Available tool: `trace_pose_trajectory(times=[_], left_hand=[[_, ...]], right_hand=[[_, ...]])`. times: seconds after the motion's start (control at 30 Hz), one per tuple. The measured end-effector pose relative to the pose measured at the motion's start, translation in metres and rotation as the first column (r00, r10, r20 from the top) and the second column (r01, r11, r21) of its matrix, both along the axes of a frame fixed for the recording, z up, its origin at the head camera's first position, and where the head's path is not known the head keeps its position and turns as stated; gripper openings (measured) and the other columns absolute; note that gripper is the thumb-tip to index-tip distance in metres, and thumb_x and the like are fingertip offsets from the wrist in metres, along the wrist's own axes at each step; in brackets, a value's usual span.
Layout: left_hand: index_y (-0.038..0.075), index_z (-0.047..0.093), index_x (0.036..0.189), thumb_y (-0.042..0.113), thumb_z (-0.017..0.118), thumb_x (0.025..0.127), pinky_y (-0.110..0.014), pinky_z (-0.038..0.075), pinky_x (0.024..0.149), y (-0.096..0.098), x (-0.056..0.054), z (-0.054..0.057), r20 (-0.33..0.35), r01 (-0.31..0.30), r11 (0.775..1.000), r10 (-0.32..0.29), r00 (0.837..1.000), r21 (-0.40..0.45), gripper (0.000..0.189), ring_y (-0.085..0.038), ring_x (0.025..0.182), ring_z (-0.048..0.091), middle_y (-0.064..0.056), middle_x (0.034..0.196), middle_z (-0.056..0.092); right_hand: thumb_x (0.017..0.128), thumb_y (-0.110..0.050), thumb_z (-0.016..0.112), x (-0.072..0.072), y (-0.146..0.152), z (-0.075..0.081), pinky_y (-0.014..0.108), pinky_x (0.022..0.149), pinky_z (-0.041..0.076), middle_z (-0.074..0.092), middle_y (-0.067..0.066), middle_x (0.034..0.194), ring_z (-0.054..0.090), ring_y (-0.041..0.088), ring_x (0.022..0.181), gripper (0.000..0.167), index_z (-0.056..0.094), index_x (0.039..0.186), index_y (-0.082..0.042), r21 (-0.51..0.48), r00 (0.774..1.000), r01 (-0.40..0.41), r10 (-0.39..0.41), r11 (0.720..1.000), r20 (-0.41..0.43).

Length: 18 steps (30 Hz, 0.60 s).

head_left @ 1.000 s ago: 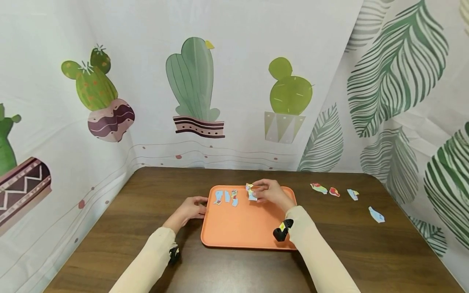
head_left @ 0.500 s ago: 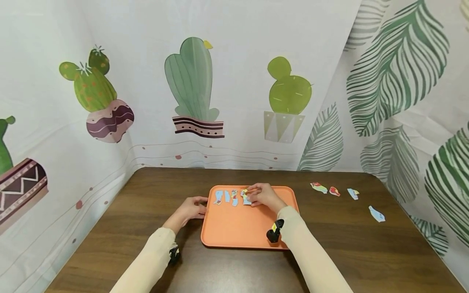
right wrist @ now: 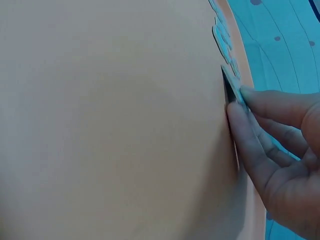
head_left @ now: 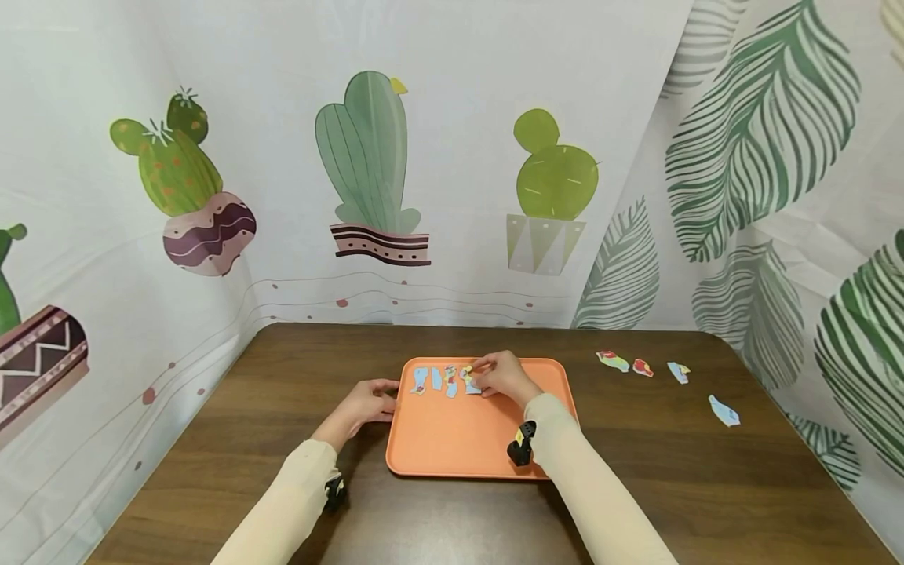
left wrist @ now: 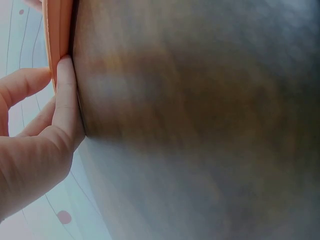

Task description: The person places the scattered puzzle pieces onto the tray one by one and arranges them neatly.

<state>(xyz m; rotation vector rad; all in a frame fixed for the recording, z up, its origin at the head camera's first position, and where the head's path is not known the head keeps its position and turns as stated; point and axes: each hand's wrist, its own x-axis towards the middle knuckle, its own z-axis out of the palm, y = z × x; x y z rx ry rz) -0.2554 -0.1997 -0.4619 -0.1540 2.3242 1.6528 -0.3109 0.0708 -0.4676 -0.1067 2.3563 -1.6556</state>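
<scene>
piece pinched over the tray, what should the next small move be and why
I'd probably ease the held piece flat onto the orange tray: the right-hand grip pinches it just beside the row of pieces, and the right wrist view shows it tilted, not lying flat.

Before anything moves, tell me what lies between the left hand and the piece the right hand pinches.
In the head view, the orange tray's left rim and several flat printed pieces separate the left hand from the pinched piece.

Smooth plastic tray, wood-grained table
</scene>
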Motion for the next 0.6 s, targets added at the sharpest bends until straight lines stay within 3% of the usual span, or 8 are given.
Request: trace_pose_trajectory(times=[0.23, 0.6], left_hand=[[-0.008, 0.050, 0.132, -0.009, 0.059, 0.086, -0.038, 0.059, 0.075, 0.0014, 0.0006, 0.0027, 0.000, -0.002, 1.000, 0.002, 1.000, 0.006, 0.047, -0.022, 0.078, 0.066, -0.019, 0.091, 0.061], [-0.008, 0.050, 0.133, -0.009, 0.060, 0.086, -0.038, 0.058, 0.075, -0.0001, 0.0000, 0.0006, 0.005, -0.003, 1.000, 0.003, 1.000, -0.004, 0.048, -0.021, 0.080, 0.066, -0.019, 0.093, 0.062]], right_hand=[[0.081, 0.000, 0.074, 0.0008, -0.0031, 0.0036, 0.029, 0.052, 0.056, 0.066, 0.012, 0.078, 0.063, 0.017, 0.056, 0.029, 0.071, 0.109, -0.002, 0.116, 0.999, 0.020, -0.015, 0.993, -0.039], [0.080, -0.002, 0.075, 0.0015, -0.0018, 0.0022, 0.028, 0.054, 0.056, 0.065, 0.011, 0.080, 0.063, 0.017, 0.057, 0.028, 0.071, 0.108, -0.002, 0.130, 0.999, 0.027, -0.022, 0.991, -0.034]])
